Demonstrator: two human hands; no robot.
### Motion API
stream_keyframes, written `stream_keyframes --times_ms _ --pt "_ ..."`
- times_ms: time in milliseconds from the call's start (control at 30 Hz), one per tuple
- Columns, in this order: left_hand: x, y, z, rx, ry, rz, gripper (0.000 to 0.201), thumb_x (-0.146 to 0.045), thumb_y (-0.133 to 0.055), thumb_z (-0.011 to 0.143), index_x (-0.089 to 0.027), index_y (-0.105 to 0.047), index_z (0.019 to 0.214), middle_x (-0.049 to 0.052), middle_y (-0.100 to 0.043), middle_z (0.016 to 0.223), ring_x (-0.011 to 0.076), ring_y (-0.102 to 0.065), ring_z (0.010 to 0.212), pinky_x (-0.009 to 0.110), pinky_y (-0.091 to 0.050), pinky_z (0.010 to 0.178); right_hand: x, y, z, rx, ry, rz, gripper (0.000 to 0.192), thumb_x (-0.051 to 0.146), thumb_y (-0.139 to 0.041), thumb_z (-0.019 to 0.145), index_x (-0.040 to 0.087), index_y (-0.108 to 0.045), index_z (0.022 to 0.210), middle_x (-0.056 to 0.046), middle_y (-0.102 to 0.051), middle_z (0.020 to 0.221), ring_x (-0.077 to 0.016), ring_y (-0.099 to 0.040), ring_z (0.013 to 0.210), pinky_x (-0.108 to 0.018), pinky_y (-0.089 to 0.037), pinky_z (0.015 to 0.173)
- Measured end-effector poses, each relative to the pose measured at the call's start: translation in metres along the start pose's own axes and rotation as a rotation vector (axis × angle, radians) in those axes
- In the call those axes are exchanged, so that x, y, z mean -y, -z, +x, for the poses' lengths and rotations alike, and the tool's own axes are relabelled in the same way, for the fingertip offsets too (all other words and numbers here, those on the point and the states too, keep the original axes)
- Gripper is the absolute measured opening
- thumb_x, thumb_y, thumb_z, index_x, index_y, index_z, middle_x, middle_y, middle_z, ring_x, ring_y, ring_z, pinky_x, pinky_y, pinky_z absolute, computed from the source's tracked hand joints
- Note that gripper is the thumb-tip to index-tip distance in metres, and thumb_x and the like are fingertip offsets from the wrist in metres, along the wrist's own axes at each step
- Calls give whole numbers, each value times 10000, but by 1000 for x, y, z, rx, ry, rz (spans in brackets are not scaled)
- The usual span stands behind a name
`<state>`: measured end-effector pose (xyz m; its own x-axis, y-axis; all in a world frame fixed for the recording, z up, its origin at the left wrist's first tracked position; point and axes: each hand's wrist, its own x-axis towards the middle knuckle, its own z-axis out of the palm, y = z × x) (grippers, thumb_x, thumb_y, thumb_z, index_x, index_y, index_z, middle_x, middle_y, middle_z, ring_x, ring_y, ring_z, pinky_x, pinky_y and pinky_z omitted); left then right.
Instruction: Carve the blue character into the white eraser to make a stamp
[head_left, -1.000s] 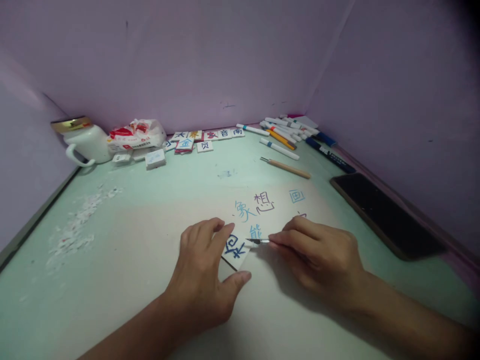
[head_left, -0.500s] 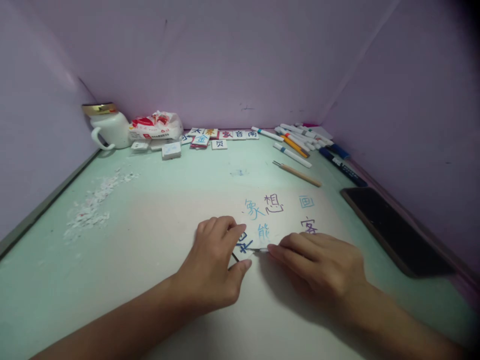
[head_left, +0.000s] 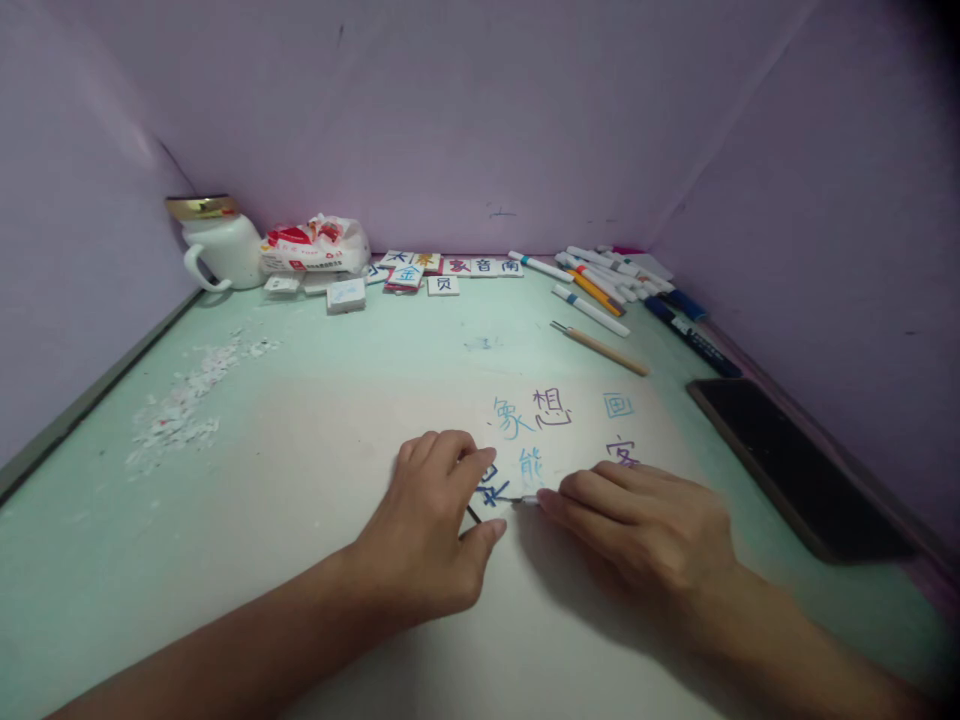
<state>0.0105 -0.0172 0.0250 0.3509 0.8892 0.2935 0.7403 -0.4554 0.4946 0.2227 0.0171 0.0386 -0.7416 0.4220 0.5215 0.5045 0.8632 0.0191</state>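
My left hand [head_left: 431, 530] pinches a small white tile [head_left: 491, 490] with a dark blue character on it and holds it down on the pale green tabletop [head_left: 300, 400]. My right hand [head_left: 645, 525] grips a thin craft knife [head_left: 525, 499], and its metal tip touches the tile's right edge. Most of the tile is hidden under my left fingers. Blue and dark characters [head_left: 551, 407] are written on the table just beyond both hands.
A black phone [head_left: 795, 465] lies at the right. Marker pens [head_left: 600, 275] and a wooden-handled tool [head_left: 600, 348] lie at the back right. Character tiles [head_left: 442, 270], a white jug [head_left: 217, 245] and a plastic packet [head_left: 315, 245] stand along the back wall. White scraps [head_left: 180, 410] litter the left.
The view has shifted, so everything sits a little further right. My left fingers have closed further over the tile, and the knife tip has moved in against its edge.
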Motion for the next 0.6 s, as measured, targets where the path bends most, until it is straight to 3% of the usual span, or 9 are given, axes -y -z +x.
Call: stream_keyframes --times_ms 333,600 --pt "0 0 0 3 9 -7 405 -199 -544 776 -78 -551 1162 168 -547 1071 296 -500 979 526 -450 842 1 7 7 152 -46 1 271 51 -445 851 205 -626 720 28 -580 590 -132 -488 500 -306 -262 461" --pt "1 -1 -1 -27 21 -21 409 -199 -561 761 -136 -550 1165 144 -554 1071 296 -520 993 516 -455 856 -7 7 9 194 -30 93 275 39 -435 836 205 -644 771 24 -574 613 -113 -494 512 -293 -255 476"
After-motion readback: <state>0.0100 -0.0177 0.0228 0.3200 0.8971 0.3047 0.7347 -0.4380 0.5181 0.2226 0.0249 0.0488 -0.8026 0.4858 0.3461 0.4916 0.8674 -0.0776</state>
